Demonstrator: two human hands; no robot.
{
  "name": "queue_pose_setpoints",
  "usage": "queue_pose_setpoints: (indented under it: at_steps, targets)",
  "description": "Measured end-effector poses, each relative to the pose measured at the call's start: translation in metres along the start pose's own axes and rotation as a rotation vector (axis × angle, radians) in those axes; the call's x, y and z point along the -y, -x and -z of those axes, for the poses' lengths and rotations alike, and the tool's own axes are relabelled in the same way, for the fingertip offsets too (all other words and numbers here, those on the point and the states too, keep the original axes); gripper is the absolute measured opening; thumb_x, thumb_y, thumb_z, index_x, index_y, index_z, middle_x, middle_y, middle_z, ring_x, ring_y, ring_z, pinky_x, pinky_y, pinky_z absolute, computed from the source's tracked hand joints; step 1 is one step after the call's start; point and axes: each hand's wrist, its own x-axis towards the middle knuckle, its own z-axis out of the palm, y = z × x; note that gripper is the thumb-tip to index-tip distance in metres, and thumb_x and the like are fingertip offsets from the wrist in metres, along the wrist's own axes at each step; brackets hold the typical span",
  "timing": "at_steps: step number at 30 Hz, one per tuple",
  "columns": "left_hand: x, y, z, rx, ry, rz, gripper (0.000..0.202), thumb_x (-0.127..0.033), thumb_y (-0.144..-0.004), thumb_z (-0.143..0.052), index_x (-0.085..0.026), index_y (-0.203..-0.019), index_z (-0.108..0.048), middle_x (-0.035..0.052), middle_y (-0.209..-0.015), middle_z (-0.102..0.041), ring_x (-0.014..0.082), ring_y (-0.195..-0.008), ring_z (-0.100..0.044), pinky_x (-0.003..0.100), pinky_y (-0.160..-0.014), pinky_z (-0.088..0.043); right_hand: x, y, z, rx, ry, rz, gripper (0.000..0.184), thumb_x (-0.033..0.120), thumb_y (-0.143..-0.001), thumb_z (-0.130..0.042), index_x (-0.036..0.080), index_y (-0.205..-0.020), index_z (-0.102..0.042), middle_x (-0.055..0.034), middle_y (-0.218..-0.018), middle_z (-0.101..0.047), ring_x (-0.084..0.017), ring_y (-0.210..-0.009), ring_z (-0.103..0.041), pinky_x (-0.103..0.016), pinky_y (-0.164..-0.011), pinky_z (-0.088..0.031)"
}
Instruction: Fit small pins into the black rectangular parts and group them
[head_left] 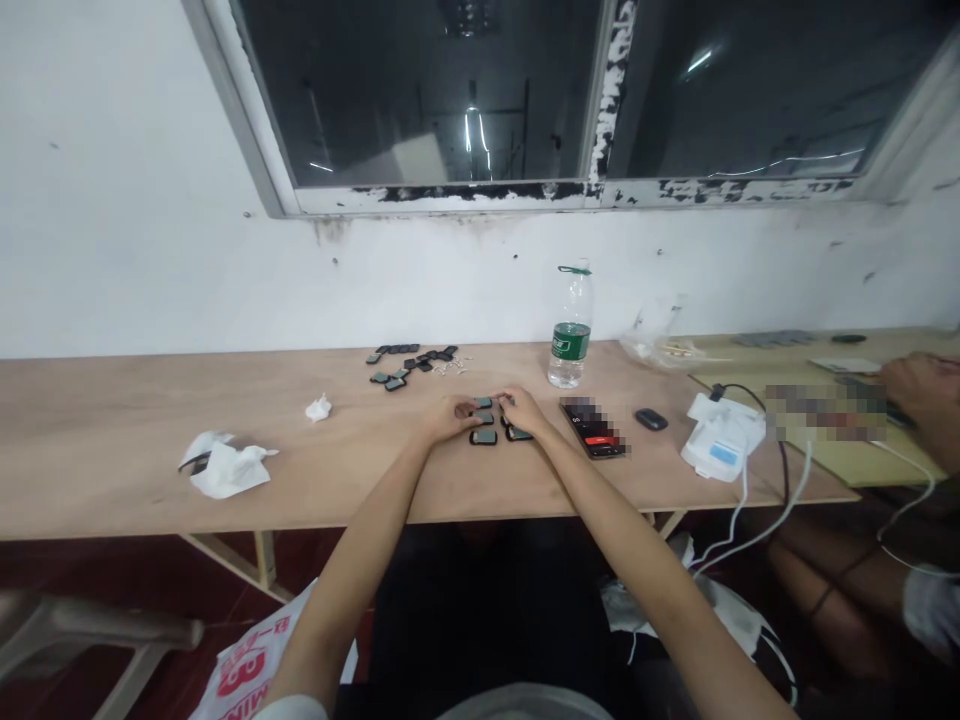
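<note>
Head view: two hands [450, 415] [523, 408], four dark tiles [484, 437].

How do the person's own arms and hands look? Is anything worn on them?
Both forearms are bare, with no watch, glove or ring to be seen. The left hand and right hand are bare too. A pale short sleeve edge shows at the left upper arm.

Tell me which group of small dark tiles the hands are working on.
The near cluster at the table's front, where the left hand and right hand meet; the other group lies untouched farther back, toward the wall.
</note>
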Motion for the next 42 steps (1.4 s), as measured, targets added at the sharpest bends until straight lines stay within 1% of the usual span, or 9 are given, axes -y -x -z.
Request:
queue_pose_setpoints:
  at_steps: [4, 8, 11, 18, 23, 28, 32, 36, 42]
  targets:
    - [0.000, 0.000, 0.001, -0.021, -0.024, -0.035, 0.037, -0.045, -0.072, -0.087, -0.021, -0.099, -0.081, 0.0067, -0.097, -0.079, 0.0272, -0.091, -0.071, 0.038, -0.085, -0.058, 0.005, -0.001, 0.000, 0.080, 0.187, 0.059, 0.040, 0.005, -0.094, -0.049, 0.019, -0.112, -0.081, -0.0117, -0.124, -0.076, -0.026, -0.122, -0.065, -0.039, -0.110, -0.047]
    - [0.001, 0.001, 0.005, -0.133, -0.047, -0.063, 0.031, -0.046, -0.087, -0.074, -0.020, -0.103, -0.081, 0.0087, -0.101, -0.077, 0.0272, -0.094, -0.069, 0.041, -0.092, -0.057, 0.014, -0.011, -0.003, 0.163, 0.329, 0.061, 0.037, 0.010, -0.097, -0.054, 0.022, -0.121, -0.080, -0.0137, -0.130, -0.075, -0.030, -0.124, -0.064, -0.041, -0.110, -0.043]
    - [0.009, 0.002, 0.007, -0.186, -0.063, -0.028, 0.029, -0.041, -0.092, -0.070, -0.017, -0.105, -0.080, 0.0117, -0.106, -0.075, 0.0285, -0.095, -0.069, 0.044, -0.097, -0.056, 0.016, -0.021, -0.007, 0.187, 0.406, 0.030, 0.025, 0.019, -0.097, -0.062, 0.020, -0.112, -0.082, -0.0163, -0.123, -0.078, -0.031, -0.117, -0.067, -0.039, -0.106, -0.044]
    - [0.022, -0.003, 0.005, -0.124, -0.093, -0.006, 0.021, -0.032, -0.091, -0.069, -0.018, -0.103, -0.079, 0.0107, -0.103, -0.073, 0.0279, -0.098, -0.069, 0.044, -0.100, -0.055, 0.009, -0.030, -0.012, 0.208, 0.457, 0.035, 0.014, 0.026, -0.093, -0.072, 0.017, -0.099, -0.081, -0.0164, -0.116, -0.078, -0.032, -0.117, -0.065, -0.040, -0.104, -0.045]
    - [0.023, -0.003, 0.002, -0.178, -0.066, 0.060, 0.014, -0.027, -0.089, -0.068, -0.017, -0.095, -0.075, 0.0110, -0.101, -0.073, 0.0291, -0.098, -0.070, 0.045, -0.097, -0.056, 0.002, -0.026, -0.003, 0.119, 0.193, 0.012, 0.008, 0.019, -0.085, -0.075, 0.018, -0.093, -0.075, -0.0083, -0.097, -0.079, -0.023, -0.091, -0.070, -0.036, -0.092, -0.053]
    - [0.011, 0.000, -0.005, -0.188, 0.060, -0.109, 0.027, -0.033, -0.099, -0.056, -0.019, -0.116, -0.070, 0.0114, -0.112, -0.072, 0.0278, -0.106, -0.068, 0.045, -0.101, -0.055, 0.001, -0.017, 0.002, -0.017, -0.096, -0.041, 0.011, 0.021, -0.087, -0.071, 0.017, -0.097, -0.075, -0.0074, -0.094, -0.080, -0.021, -0.085, -0.073, -0.034, -0.086, -0.059]
    - [-0.001, -0.002, -0.010, -0.215, 0.085, -0.176, 0.029, -0.037, -0.102, -0.053, -0.019, -0.116, -0.070, 0.0118, -0.117, -0.070, 0.0278, -0.111, -0.066, 0.045, -0.105, -0.053, 0.007, -0.012, -0.001, -0.021, -0.238, -0.074, 0.010, 0.021, -0.085, -0.073, 0.017, -0.092, -0.077, -0.0088, -0.095, -0.081, -0.021, -0.087, -0.075, -0.034, -0.086, -0.061]
    - [-0.006, -0.002, -0.008, -0.221, 0.079, -0.191, 0.026, -0.035, -0.101, -0.056, -0.019, -0.113, -0.073, 0.0114, -0.115, -0.068, 0.0281, -0.111, -0.065, 0.045, -0.107, -0.051, 0.012, -0.011, -0.003, -0.007, -0.383, -0.164, 0.010, 0.023, -0.083, -0.077, 0.015, -0.090, -0.077, -0.0091, -0.093, -0.082, -0.020, -0.077, -0.076, -0.030, -0.073, -0.062]
    - [-0.012, -0.001, -0.005, -0.222, 0.122, -0.126, 0.026, -0.034, -0.098, -0.063, -0.017, -0.112, -0.078, 0.0125, -0.114, -0.071, 0.0285, -0.106, -0.068, 0.043, -0.101, -0.055, 0.015, -0.011, -0.004, 0.003, -0.463, -0.229, 0.012, 0.024, -0.083, -0.080, 0.015, -0.090, -0.078, -0.0080, -0.086, -0.082, -0.018, -0.065, -0.075, -0.027, -0.065, -0.060]
